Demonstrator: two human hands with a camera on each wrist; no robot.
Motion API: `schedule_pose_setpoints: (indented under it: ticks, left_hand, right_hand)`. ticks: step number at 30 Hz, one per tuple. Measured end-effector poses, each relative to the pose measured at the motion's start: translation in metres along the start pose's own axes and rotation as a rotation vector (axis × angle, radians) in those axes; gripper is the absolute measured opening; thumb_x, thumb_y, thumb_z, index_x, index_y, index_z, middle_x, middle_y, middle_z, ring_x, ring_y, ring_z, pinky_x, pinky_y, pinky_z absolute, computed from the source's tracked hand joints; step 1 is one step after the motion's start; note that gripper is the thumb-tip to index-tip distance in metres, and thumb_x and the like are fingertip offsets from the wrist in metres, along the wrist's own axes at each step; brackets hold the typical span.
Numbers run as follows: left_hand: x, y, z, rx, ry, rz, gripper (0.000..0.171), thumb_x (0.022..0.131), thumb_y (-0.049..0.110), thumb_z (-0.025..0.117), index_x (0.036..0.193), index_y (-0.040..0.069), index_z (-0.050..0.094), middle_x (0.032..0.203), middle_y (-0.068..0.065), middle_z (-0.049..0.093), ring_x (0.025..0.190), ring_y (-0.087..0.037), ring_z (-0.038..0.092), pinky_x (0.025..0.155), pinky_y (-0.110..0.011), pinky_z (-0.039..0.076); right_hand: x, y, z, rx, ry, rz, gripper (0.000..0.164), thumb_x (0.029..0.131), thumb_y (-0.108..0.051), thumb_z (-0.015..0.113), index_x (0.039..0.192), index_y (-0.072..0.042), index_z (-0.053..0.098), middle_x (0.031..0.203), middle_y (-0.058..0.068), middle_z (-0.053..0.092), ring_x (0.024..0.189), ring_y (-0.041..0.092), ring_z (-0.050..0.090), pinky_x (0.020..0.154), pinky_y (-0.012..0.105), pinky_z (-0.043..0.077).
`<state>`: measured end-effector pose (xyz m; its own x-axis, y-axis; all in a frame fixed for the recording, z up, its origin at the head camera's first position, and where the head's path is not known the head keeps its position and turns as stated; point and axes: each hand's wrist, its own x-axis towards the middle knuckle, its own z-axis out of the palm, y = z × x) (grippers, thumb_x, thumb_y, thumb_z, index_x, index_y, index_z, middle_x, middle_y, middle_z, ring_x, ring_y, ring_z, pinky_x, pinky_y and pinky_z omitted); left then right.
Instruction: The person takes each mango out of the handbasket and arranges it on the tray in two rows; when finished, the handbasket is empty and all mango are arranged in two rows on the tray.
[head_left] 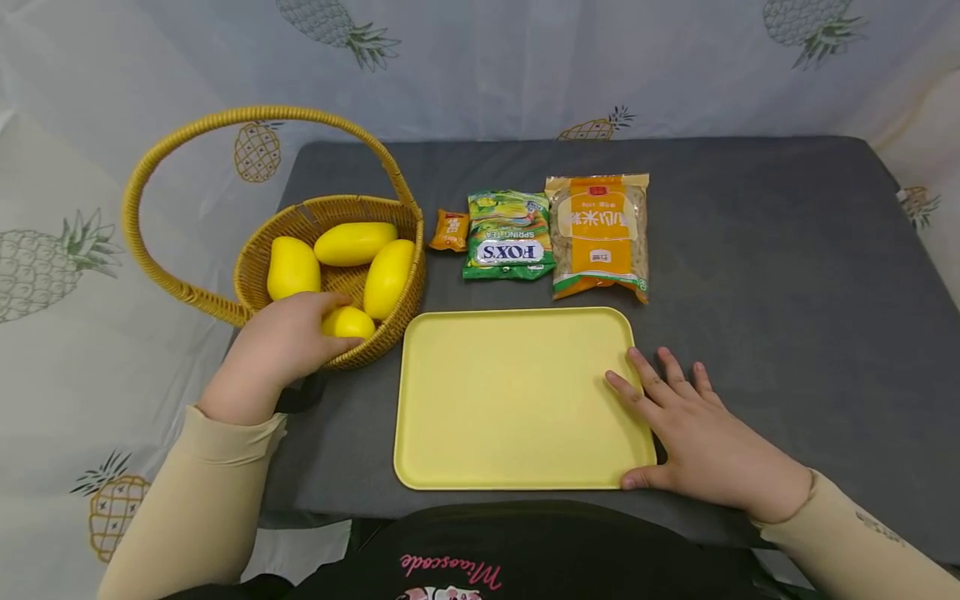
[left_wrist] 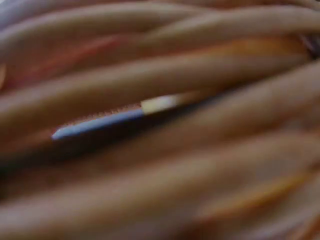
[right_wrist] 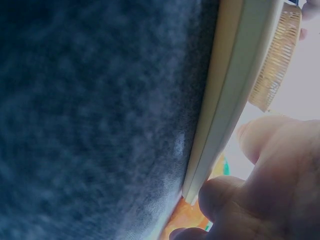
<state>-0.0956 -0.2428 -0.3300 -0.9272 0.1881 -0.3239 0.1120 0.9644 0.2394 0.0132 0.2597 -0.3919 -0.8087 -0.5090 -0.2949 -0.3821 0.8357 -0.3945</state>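
Observation:
My left hand (head_left: 296,333) reaches over the near rim of a woven basket (head_left: 408,312), its thumb and fingers around a yellow mango (head_left: 349,322). Three more mangoes (head_left: 354,244) lie in the basket beyond it. Blurred basket weave (left_wrist: 150,75) fills the left wrist view, so neither hand nor fruit shows there. My right hand (head_left: 697,442) rests with spread fingers on the right edge of a flat yellow tray (head_left: 517,400). In the right wrist view, fingers (right_wrist: 272,137) lie against the tray's side (right_wrist: 227,90). Nothing lies on the tray.
Behind the tray lie a small orange packet (head_left: 451,231), a green Fox's candy bag (head_left: 510,235) and a larger orange-and-clear snack bag (head_left: 598,236). The basket's tall handle (head_left: 273,114) arches up at the left. A grey cloth (head_left: 765,275) covers the table.

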Motion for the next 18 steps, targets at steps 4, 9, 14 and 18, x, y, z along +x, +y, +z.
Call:
schedule_pose_setpoints:
  ticks: [4, 9, 14, 18]
  left_hand:
    - [-0.002, -0.001, 0.001, -0.01, 0.03, -0.009, 0.071, 0.099, 0.052, 0.08, 0.152, 0.008, 0.065, 0.141, -0.022, 0.072, 0.116, -0.043, 0.068, 0.097, -0.065, 0.052]
    - [-0.006, -0.002, 0.002, -0.062, 0.128, -0.012, 0.075, 0.096, 0.061, 0.081, 0.152, 0.012, 0.067, 0.138, -0.021, 0.072, 0.11, -0.041, 0.066, 0.092, -0.061, 0.051]
    - [-0.013, 0.004, -0.002, -0.122, 0.236, -0.017, 0.075, 0.095, 0.056, 0.084, 0.153, 0.013, 0.065, 0.144, -0.021, 0.069, 0.119, -0.043, 0.064, 0.098, -0.063, 0.05]
    - [-0.021, 0.013, -0.004, -0.156, 0.337, -0.015, 0.077, 0.095, 0.053, 0.085, 0.155, 0.01, 0.063, 0.149, -0.021, 0.067, 0.129, -0.047, 0.061, 0.104, -0.066, 0.048]
  right_hand:
    - [0.0, 0.0, 0.0, -0.002, -0.003, 0.002, 0.127, 0.077, -0.091, 0.071, 0.178, -0.028, 0.026, 0.187, 0.016, 0.004, 0.167, 0.06, 0.004, 0.125, 0.085, 0.006]
    - [0.001, -0.001, -0.001, -0.001, -0.006, 0.006, 0.127, 0.077, -0.09, 0.073, 0.178, -0.028, 0.027, 0.186, 0.017, 0.006, 0.167, 0.06, 0.004, 0.125, 0.085, 0.006]
    - [0.001, -0.001, 0.0, 0.003, -0.008, 0.006, 0.126, 0.078, -0.089, 0.073, 0.178, -0.028, 0.027, 0.186, 0.018, 0.006, 0.166, 0.061, 0.005, 0.125, 0.086, 0.006]
    - [0.001, -0.001, 0.0, 0.001, -0.006, 0.006, 0.126, 0.078, -0.09, 0.073, 0.178, -0.028, 0.027, 0.186, 0.017, 0.006, 0.166, 0.061, 0.006, 0.125, 0.086, 0.006]
